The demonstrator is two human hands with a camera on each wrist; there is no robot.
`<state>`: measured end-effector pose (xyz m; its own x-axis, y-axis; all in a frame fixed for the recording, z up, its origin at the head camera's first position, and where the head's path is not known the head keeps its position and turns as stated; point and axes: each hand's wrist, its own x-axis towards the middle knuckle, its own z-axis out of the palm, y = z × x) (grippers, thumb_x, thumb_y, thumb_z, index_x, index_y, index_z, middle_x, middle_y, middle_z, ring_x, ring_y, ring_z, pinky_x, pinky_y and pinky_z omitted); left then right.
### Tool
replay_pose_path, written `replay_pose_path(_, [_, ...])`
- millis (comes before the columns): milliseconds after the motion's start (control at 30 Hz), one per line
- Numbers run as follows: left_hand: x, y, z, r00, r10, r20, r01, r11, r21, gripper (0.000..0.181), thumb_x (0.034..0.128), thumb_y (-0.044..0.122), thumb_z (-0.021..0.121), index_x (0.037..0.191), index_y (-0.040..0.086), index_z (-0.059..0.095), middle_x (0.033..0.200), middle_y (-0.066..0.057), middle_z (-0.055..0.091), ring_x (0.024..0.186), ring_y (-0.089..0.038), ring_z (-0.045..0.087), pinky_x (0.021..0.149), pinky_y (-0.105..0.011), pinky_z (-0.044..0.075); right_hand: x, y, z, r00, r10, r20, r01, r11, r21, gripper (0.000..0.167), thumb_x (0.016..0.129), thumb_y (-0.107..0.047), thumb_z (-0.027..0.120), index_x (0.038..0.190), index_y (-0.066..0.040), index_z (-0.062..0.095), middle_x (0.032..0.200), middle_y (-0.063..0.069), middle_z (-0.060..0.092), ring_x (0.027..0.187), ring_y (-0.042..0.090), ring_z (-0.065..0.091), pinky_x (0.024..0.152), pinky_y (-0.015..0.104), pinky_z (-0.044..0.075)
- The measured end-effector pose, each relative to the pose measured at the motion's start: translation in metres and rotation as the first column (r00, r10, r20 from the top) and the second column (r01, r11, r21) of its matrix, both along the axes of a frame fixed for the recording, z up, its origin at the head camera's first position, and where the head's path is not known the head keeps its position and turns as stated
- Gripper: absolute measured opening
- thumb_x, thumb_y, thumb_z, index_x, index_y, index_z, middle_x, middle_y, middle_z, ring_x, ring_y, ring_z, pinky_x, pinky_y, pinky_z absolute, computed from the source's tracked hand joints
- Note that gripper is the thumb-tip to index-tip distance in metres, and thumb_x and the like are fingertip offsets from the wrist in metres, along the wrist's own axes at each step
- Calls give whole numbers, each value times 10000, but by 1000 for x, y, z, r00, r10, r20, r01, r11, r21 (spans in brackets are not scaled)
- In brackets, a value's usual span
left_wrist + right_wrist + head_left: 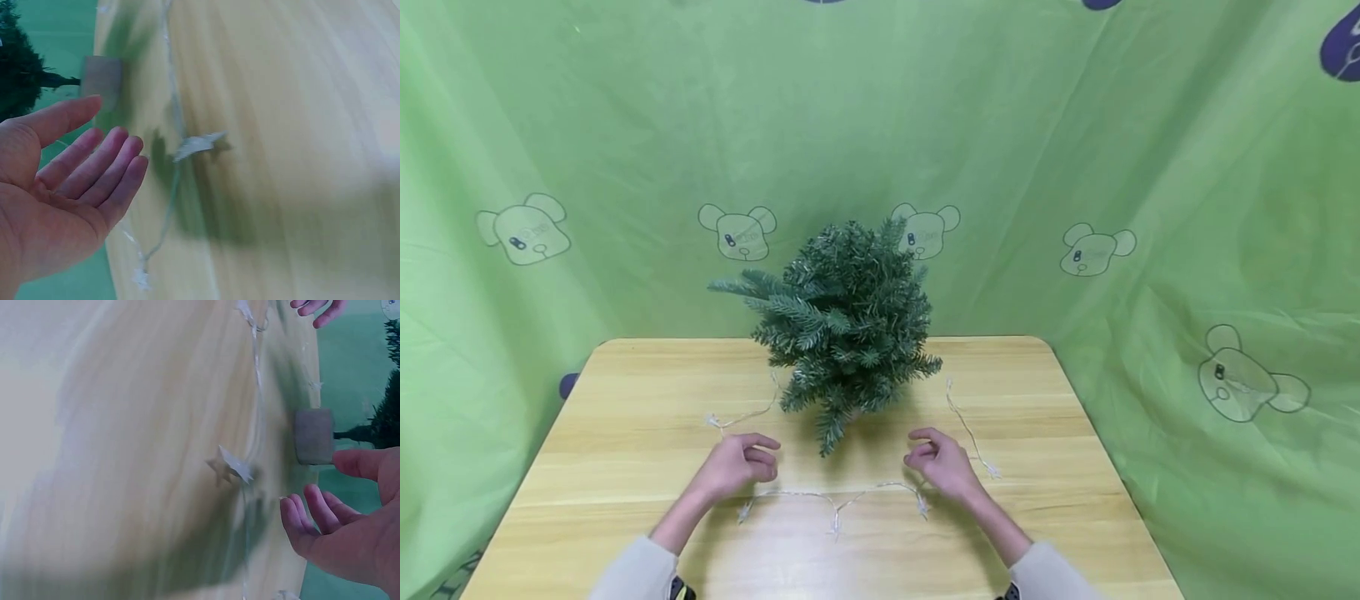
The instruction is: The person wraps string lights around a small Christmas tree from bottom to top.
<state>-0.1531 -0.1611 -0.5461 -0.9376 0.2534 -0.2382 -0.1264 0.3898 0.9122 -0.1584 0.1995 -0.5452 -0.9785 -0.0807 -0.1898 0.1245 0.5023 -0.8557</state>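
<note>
in the head view, the left hand [737, 467] hovers above the pale wood-grain table [587, 500], fingers relaxed and holding nothing. near it, a thin clear string of star-shaped lights [836, 523] lies on the tabletop, curving past the front and sides of the bushy dark-green artificial tree [850, 325], which stands toward the back on a grey block-shaped base [102, 81]. the right hand [943, 467] hovers over the string, fingers loosely bent and free. farther right hangs green cloth [1225, 250] with printed animal heads.
</note>
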Motion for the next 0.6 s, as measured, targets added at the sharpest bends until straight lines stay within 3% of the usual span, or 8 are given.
replay_pose_path(233, [1,0,-15,999,49,8,-49,996,-70,485,731,-68,779,1201,-12,673,1037,-148,747,914,-235,721,836,-370,616,2,-4,-13,998,57,18,-57,998,-17,484,825,-40,746,1273,68,597,968,126,719,853,192,691,774,342,611])
replay_pose_path(600, [0,-9,-21,997,79,7,-78,990,-115,429,708,-98,783,1115,11,705,965,-89,745,872,-187,701,835,-354,610,4,-6,-27,994,105,23,-105,994,-5,435,779,-19,748,1197,50,653,967,148,719,800,154,659,719,226,565])
